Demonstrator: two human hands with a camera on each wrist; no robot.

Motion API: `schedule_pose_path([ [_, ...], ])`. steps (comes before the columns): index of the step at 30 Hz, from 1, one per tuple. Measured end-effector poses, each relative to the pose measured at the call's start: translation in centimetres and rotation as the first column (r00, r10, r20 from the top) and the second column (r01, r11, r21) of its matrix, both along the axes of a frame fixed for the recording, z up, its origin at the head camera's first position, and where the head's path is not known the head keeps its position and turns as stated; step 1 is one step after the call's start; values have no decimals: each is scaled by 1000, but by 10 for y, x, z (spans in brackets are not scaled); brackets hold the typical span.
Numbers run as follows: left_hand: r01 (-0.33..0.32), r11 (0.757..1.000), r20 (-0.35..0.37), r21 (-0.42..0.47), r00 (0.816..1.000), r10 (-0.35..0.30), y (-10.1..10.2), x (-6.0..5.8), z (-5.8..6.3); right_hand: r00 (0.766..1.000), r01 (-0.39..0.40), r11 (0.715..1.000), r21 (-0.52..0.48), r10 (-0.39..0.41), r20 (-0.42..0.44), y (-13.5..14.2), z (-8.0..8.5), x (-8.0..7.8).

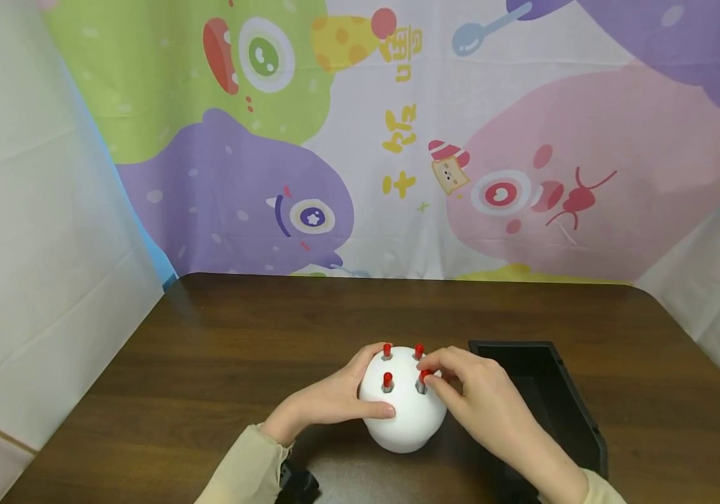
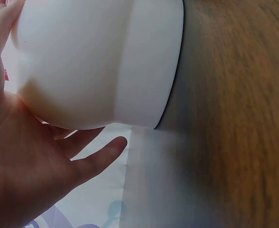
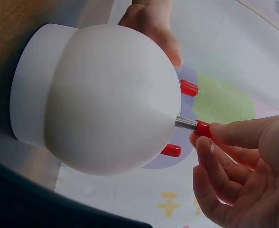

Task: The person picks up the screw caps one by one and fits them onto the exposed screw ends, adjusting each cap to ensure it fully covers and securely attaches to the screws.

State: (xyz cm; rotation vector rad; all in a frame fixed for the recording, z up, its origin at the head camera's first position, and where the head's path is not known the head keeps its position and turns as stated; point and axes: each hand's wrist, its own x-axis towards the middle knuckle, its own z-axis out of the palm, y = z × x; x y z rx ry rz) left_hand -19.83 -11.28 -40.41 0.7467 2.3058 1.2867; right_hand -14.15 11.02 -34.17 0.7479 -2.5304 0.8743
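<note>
A white ball-shaped body (image 1: pixel 401 427) with a short flat base (image 3: pixel 32 85) stands on the table. Several red-capped metal bolts stick out of its top, among them a front left one (image 1: pixel 387 381) and a back left one (image 1: pixel 387 351). My left hand (image 1: pixel 334 399) grips the ball's left side, thumb across the front. In the left wrist view some fingers (image 2: pixel 101 159) spread away from its surface. With thumb and fingertips, my right hand (image 1: pixel 485 392) pinches the red cap of the front right bolt (image 3: pixel 187 123). Threads show between that cap and the ball.
Right of the ball, a black tray (image 1: pixel 576 399) lies partly behind my right forearm. A dark strap-like object (image 1: pixel 297 483) is by my left wrist. Behind the brown wooden table (image 1: pixel 208 364) hangs a printed cartoon curtain (image 1: pixel 397 231).
</note>
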Motion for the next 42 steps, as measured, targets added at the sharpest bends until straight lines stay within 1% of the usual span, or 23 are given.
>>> schedule_pose_path([
  [12, 2, 1000, -4, 6, 1000, -2, 0, 1, -4, 1000, 10, 1000, 6, -10, 6, -1, -3, 1],
  [33, 19, 1000, 8, 19, 1000, -20, 0, -1, -1, 998, 23, 998, 51, -26, 53, -2, -4, -2],
  [42, 14, 1000, 2, 13, 1000, -14, 0, -1, -1, 998, -5, 999, 51, 2, 65, -1, -2, -2],
])
